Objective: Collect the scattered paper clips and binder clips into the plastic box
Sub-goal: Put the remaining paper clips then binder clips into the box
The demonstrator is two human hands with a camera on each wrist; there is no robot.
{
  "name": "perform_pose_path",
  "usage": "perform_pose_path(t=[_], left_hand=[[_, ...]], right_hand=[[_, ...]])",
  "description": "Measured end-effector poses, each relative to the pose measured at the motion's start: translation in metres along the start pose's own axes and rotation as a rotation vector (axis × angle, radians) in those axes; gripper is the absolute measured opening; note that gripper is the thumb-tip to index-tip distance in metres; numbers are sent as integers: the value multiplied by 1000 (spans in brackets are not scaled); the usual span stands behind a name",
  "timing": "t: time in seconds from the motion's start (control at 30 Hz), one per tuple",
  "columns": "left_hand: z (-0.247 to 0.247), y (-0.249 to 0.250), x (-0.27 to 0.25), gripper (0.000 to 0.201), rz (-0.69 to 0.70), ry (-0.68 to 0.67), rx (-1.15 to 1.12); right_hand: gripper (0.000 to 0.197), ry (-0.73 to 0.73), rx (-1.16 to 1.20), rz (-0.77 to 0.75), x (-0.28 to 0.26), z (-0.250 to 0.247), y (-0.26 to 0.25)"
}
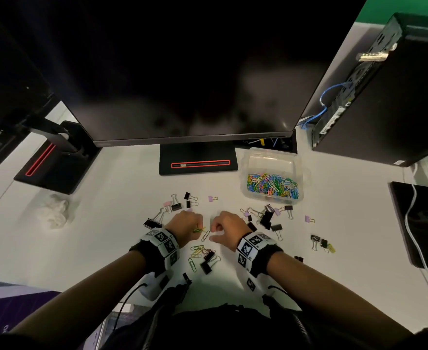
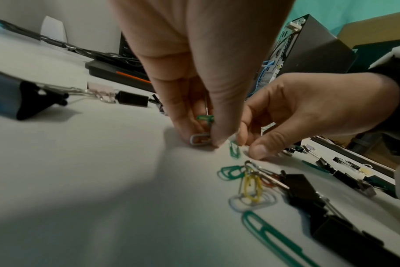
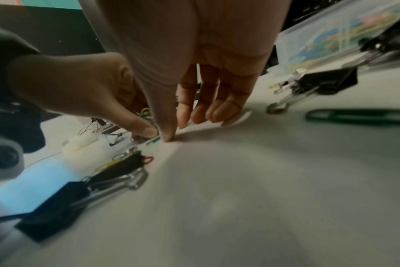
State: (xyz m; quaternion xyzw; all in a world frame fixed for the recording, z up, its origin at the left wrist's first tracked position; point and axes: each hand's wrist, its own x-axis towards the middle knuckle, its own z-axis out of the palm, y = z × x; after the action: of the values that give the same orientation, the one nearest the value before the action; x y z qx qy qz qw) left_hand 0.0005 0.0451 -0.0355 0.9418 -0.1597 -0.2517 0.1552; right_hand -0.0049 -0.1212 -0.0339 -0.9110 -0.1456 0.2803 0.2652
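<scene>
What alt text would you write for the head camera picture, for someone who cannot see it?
Seen from above, a person's left hand and right hand pick at paper clips on a white desk strewn with binder clips. The left hand pinches a few small clips. A clear plastic box of coloured paper clips sits beyond the right hand, before a dark monitor.

I found no legible text anywhere. The bands on both wrists (image 1: 162, 242) carried only black-and-white square marker patterns, with tiny characters beside them too small for me to make out. A small white sticker (image 1: 400, 162) sat at the lower edge of the computer tower (image 1: 395, 97), its print unreadable. The monitor (image 1: 182, 72) left of the tower was dark.
</scene>
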Motion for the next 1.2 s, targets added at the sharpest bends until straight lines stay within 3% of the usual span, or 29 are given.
perform_pose_path(t=[0.13, 0.33, 0.43, 0.6, 0.9, 1.2], left_hand=[[1, 2, 0, 15, 1, 18, 5], [-4, 1, -1, 15, -26, 30, -93], [-8, -3, -5, 5, -58, 58, -187], [-21, -14, -9, 14, -98, 116, -227], [-44, -5, 9, 13, -105, 162, -304], [-58, 69, 72, 16, 69, 50, -296]], right_hand=[[12, 7, 22, -19, 1, 4, 2], [30, 24, 26, -78, 0, 2, 3], [26, 11, 9, -68, 3, 4, 0], [12, 0, -11, -56, 4, 6, -4], [8, -70, -68, -85, 3, 5, -4], [6, 270, 156, 166, -30, -64, 61]])
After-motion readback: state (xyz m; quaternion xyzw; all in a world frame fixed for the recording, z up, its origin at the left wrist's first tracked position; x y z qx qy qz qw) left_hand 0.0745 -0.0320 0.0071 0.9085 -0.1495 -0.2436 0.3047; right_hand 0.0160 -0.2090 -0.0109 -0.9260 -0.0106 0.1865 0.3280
